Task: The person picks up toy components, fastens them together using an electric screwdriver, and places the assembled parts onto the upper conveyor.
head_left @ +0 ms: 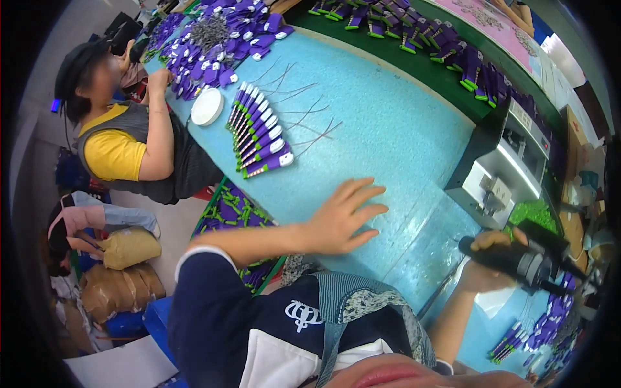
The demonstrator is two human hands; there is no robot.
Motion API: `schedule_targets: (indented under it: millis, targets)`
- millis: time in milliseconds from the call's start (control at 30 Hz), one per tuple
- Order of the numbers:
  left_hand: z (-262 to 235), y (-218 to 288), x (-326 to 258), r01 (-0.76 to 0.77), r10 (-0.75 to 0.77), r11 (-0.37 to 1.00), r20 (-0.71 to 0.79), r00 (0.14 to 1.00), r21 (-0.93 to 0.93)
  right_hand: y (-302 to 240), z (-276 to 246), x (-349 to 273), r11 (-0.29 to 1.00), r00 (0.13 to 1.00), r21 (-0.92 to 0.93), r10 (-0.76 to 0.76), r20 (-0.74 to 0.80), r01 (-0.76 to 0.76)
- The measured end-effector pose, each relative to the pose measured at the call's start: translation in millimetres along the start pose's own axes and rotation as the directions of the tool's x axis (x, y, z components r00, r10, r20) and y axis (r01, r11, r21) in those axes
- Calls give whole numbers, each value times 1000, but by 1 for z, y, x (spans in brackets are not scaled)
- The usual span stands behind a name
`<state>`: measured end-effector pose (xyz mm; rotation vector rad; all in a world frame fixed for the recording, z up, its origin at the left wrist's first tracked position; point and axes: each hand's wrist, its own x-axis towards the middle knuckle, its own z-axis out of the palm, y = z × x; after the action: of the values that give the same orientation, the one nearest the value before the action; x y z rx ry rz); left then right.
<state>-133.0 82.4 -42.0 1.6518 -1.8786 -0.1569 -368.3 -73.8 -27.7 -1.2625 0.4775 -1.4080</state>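
My left hand (349, 216) hovers over the light blue worktop (388, 142), fingers spread and holding nothing. On the right, my right hand (488, 262) is wrapped around a black electric screwdriver (511, 262), a thick cylinder with a grey collar, lying roughly level. Beyond my left hand lies a fanned row of slim purple pieces (262, 132) with green ends and white tips; thin dark wires (317, 123) trail from them to the right. Just past the screwdriver stands a boxy metal screw feeder (498, 174).
A white round dish (207, 107) sits by the far left edge, near a heap of purple parts (200, 52). Finished-looking purple-green pieces (414, 32) line a green belt (362, 39). Green parts (533, 216) lie behind the feeder. A co-worker (123, 129) sits at left.
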Motion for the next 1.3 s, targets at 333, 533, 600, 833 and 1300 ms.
schedule_targets:
  millis: [333, 533, 600, 833, 1300]
  targets:
    - [34, 3, -31, 133, -122, 991, -295, 948, 16, 2, -5, -6, 995, 998, -76, -63, 28, 65]
    - [35, 6, -39, 117, -103, 993, -323, 941, 24, -1, -6, -10, 988, 991, -90, -118, 56, 123]
    - [34, 3, -37, 116, -100, 993, -312, 945, 32, -1, 7, -4, 989, 992, -74, -124, 30, 126]
    - [34, 1, -26, 95, -76, 994, -316, 946, 46, 2, 0, 0, 980, 984, -92, -172, 54, 177]
    - [32, 5, -33, 112, -111, 994, -337, 935, -17, -6, 5, -10, 981, 987, -104, -162, 14, 163]
